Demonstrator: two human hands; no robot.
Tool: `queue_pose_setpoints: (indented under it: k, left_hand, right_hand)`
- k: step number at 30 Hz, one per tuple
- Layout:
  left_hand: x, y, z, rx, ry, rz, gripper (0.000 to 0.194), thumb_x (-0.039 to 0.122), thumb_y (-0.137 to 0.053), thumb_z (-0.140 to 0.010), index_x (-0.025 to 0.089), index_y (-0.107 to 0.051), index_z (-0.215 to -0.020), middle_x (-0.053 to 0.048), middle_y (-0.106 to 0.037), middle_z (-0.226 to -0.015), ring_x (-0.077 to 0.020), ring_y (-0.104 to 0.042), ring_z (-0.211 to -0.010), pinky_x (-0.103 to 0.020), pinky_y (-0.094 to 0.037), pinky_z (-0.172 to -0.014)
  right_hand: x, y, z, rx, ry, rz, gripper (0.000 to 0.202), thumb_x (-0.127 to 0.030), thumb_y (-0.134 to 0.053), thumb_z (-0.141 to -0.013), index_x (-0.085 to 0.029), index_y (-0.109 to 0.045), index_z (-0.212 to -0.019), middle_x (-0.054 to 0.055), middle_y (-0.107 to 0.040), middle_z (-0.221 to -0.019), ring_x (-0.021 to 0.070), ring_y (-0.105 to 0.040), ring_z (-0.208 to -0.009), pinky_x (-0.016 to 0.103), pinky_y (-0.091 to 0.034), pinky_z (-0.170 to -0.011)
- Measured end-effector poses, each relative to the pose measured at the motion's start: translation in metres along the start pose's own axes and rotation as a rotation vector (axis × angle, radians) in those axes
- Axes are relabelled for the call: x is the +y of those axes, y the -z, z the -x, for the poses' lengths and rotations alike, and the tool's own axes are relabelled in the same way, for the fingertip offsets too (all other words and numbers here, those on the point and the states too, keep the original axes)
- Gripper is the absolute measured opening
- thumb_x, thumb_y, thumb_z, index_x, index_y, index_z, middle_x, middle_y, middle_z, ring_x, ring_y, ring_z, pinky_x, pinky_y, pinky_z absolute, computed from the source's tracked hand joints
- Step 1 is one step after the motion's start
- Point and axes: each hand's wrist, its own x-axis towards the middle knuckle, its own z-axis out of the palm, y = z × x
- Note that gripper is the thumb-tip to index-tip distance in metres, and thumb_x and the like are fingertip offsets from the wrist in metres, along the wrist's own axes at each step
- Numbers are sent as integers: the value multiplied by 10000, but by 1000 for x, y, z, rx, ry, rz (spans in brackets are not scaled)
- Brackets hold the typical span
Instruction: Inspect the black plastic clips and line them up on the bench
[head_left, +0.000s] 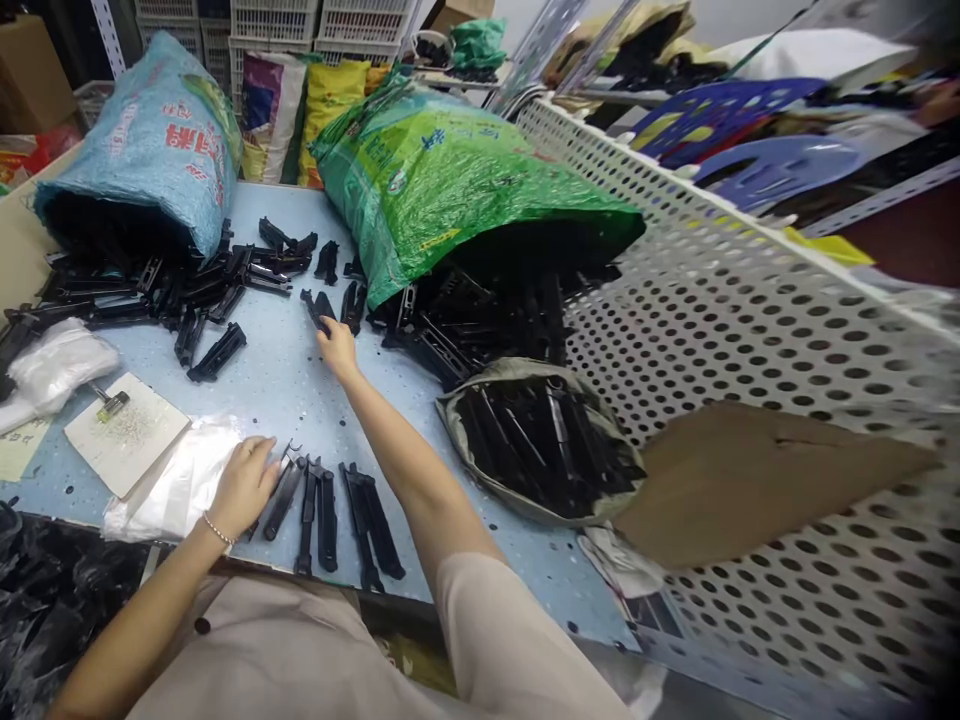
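My right hand reaches far across the blue table, its fingers closed on one end of a black plastic part. Close to my body, my left hand, with a beaded bracelet at the wrist, lies with fingers stretched over the edge of a stack of clear plastic bags. Its fingertips are beside a long black part with a forked metal end; what is under the palm is hidden. To the right lie two pairs of long black parts, one pair nearer my hand and another pair.
Black parts spill from a blue woven sack and a green sack. A cloth-lined bag of long black parts stands right, beside a perforated white panel and brown cardboard. Left lies a pale board bearing a small tool.
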Motion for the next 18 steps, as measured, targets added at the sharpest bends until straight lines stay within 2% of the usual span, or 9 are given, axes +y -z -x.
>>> queue_pose_setpoints:
  k: [2,4,7,9,11,13,14,16,18]
  left_hand:
    - [3,10,-23,8,147,339,402,373,-557,-929,218,-574,-1300,-138,-590,-1286,-258,-577,-1204,-466,-444,-1072]
    - [12,13,-47,30,329,727,547,448,-598,-906,259,-457,-1399,-131,-592,-1289,-234,-614,-1140,-441,-503,-984]
    - [28,11,-63,65,500,1084,721,505,-668,-852,326,-326,-1461,-72,-632,-1165,-168,-652,-898,-310,-553,-736]
    - [37,9,-57,72,493,1127,786,474,-727,-809,338,-321,-1468,-31,-633,-1077,-118,-616,-749,-242,-513,-635]
    - [44,8,-41,45,433,1100,823,440,-746,-798,342,-310,-1490,-20,-629,-1060,-95,-580,-686,-230,-491,-608]
    - [49,9,-23,-48,385,1058,790,443,-722,-819,329,-328,-1494,-31,-631,-1067,-97,-564,-666,-238,-481,-589]
    - [51,10,-16,-101,372,1037,751,451,-707,-830,317,-357,-1481,-37,-631,-1068,-99,-559,-658,-239,-473,-573]
    - [55,14,-6,-165,357,1008,673,475,-678,-849,286,-417,-1439,-43,-627,-1047,-100,-552,-643,-237,-462,-544]
    - [57,19,-4,-155,350,992,657,490,-675,-848,262,-431,-1414,-31,-623,-981,-97,-546,-618,-232,-460,-527]
  right_hand:
    - [4,2,47,33,112,-30,420,-207,-421,-960,-166,-587,-1343,162,-564,-1348,282,-499,-1253,459,-406,-1073]
    - [2,6,109,105,395,-78,351,-240,-472,-960,-226,-647,-1264,139,-530,-1396,296,-460,-1291,512,-385,-1091]
    - [-8,19,196,-35,810,-161,353,-258,-505,-978,-323,-607,-1309,91,-532,-1416,285,-420,-1343,515,-408,-1088]
    - [-14,31,227,-130,905,-256,416,-328,-506,-988,-317,-511,-1404,105,-528,-1419,282,-445,-1337,490,-456,-1054]
    - [-17,41,230,-81,745,-315,438,-368,-435,-1013,-282,-449,-1442,133,-562,-1352,276,-524,-1242,479,-487,-1002]
    - [-19,45,214,13,533,-284,417,-404,-366,-1027,-238,-486,-1390,147,-605,-1229,278,-567,-1120,478,-490,-957]
    - [-19,45,202,31,484,-243,416,-441,-352,-1025,-215,-534,-1322,151,-619,-1157,284,-568,-1072,475,-486,-937]
    - [-22,39,181,10,494,-179,460,-533,-333,-1010,-187,-613,-1129,149,-625,-1015,288,-561,-989,451,-478,-890]
    - [-28,33,170,-42,512,-195,520,-588,-275,-1007,-196,-611,-948,118,-605,-885,262,-559,-896,404,-471,-831]
